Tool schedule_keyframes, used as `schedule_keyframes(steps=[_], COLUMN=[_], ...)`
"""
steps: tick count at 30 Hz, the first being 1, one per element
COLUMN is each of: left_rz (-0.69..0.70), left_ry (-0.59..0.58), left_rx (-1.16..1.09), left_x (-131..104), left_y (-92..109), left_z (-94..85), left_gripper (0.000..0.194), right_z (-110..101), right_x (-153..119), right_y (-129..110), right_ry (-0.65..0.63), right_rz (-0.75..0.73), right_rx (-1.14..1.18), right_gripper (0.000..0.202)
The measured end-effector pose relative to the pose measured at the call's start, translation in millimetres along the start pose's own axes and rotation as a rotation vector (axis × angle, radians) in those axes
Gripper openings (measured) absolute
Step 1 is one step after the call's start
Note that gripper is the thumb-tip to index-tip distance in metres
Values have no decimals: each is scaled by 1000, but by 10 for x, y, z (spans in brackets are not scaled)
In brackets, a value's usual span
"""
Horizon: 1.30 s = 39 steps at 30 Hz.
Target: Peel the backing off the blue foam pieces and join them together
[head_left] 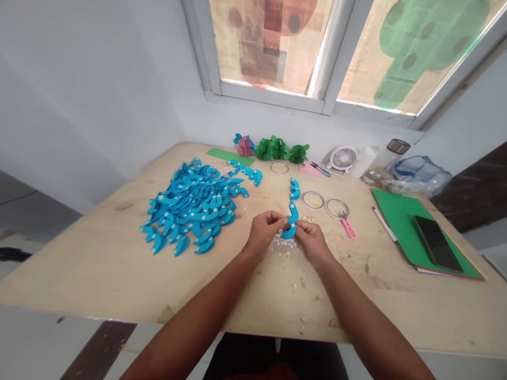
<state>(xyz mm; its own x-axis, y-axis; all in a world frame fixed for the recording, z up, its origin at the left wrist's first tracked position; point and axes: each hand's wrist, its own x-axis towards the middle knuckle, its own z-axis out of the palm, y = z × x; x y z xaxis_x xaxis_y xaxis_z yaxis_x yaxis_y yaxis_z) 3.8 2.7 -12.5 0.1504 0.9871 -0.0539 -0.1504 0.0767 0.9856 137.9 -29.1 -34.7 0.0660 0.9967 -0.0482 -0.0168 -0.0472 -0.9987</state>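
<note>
Between my hands is a curved blue paper cutout with small white squares on it. My left hand pinches its left side, and my right hand has its fingers closed at the lower right edge. Just beyond it lies another blue cutout. Small white squares are scattered on the table under and in front of my fingers. To the left spreads a big heap of blue cutouts, many bearing white squares. A smaller group of blue cutouts lies behind the heap.
Rolls of tape and pink-handled scissors lie right of my hands. Farther right, a phone rests on green sheets. Along the wall stand green paper figures, a small fan and a bottle.
</note>
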Motion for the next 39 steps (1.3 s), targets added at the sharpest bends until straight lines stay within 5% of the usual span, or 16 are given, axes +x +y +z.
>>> schedule_keyframes(steps=[28,39], left_rz=[84,55], left_ry=[117,106], left_rx=[-74,-216], left_x=[-22,-13], left_y=[-54,-88], left_z=[75,81], left_gripper=[7,18], right_z=[17,0], right_x=[-3,20], right_y=[-20,25], right_ry=[-33,-27], right_rz=[-31,-45], right_rx=[39,20], right_gripper=[27,22])
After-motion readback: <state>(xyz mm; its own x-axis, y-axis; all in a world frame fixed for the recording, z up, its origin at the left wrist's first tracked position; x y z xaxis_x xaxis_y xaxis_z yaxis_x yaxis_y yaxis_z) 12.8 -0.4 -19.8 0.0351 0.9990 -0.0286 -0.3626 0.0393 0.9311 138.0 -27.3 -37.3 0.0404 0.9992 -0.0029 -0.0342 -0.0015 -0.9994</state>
